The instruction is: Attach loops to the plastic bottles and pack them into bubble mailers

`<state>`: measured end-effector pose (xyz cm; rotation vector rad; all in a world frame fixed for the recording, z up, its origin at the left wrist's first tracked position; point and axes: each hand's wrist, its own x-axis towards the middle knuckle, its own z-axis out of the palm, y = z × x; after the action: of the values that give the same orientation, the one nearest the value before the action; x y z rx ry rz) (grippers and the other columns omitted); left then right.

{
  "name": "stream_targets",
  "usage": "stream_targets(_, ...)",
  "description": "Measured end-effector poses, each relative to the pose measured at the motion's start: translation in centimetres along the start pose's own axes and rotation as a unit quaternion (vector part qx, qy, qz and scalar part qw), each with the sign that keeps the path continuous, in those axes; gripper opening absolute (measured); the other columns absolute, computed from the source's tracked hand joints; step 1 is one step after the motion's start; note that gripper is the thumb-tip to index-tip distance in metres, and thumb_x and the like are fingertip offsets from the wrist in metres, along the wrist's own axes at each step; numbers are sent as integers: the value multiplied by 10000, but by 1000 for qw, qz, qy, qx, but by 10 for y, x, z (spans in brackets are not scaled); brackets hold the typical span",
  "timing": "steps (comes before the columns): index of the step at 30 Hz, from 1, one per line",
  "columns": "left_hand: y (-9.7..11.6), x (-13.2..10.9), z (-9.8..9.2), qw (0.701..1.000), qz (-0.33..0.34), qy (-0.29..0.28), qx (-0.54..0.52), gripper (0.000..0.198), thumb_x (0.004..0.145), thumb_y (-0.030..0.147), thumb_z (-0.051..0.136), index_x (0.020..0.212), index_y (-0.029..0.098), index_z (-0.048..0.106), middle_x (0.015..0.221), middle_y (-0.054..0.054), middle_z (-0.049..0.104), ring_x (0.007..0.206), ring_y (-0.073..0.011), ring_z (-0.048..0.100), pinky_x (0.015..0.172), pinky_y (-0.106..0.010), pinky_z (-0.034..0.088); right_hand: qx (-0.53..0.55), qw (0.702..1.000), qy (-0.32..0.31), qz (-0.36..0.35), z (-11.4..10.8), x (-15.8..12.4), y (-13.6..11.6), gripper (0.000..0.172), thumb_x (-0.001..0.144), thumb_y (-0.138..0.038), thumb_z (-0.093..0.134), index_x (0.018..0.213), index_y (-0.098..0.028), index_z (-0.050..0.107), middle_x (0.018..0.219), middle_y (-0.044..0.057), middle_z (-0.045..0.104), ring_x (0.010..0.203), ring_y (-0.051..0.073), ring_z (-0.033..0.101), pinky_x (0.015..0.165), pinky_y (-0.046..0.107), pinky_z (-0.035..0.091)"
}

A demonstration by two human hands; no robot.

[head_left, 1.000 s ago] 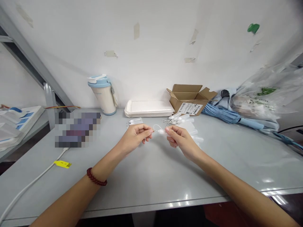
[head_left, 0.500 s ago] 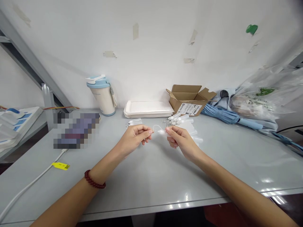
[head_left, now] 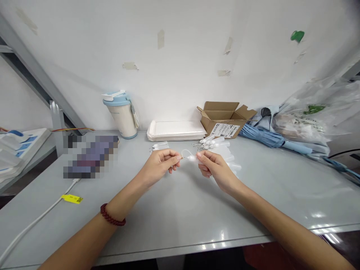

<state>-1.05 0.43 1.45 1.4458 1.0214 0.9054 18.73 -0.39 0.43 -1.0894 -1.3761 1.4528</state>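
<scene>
I have both hands raised over the grey table (head_left: 182,217), with one small white piece (head_left: 191,158) between them. The left hand (head_left: 163,164) closes in a narrow pinch, thumb against fingertips, on what looks like the piece's thin metal end; the right hand (head_left: 212,164) pinches the other side just as closely, covering enough of it that I cannot tell its full shape. A thin pale loop (head_left: 186,151) arches up in the gap between the fingertips. I judge this piece to be midway through its handling: it is gripped from both sides, and the detail at the metal end is too small for me to read as fastened or unfastened. Just beyond the left hand lies a small group of similar pieces (head_left: 161,145), and beyond and beside the right hand a larger, looser spread (head_left: 216,142). So the work seems to run over many pieces, though I cannot say from here which lot is finished and which is waiting. Behind them a stack of flat white packs (head_left: 177,131) lies by the wall, touching or just beside an open cardboard box (head_left: 222,117).
</scene>
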Motion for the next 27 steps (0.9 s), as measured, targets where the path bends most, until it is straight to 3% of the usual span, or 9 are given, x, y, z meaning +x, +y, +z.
stream_targets(27, -5, -1, 6, 998, 1, 12, 68, 172, 785, 302, 569, 700, 153, 583, 620, 17, 572, 552, -88, 488, 543, -224, 397, -44, 999, -15, -6, 4, 2, 15, 362, 850, -521, 500, 716, -202, 391, 550, -94, 290, 456, 50, 290, 439, 210, 231)
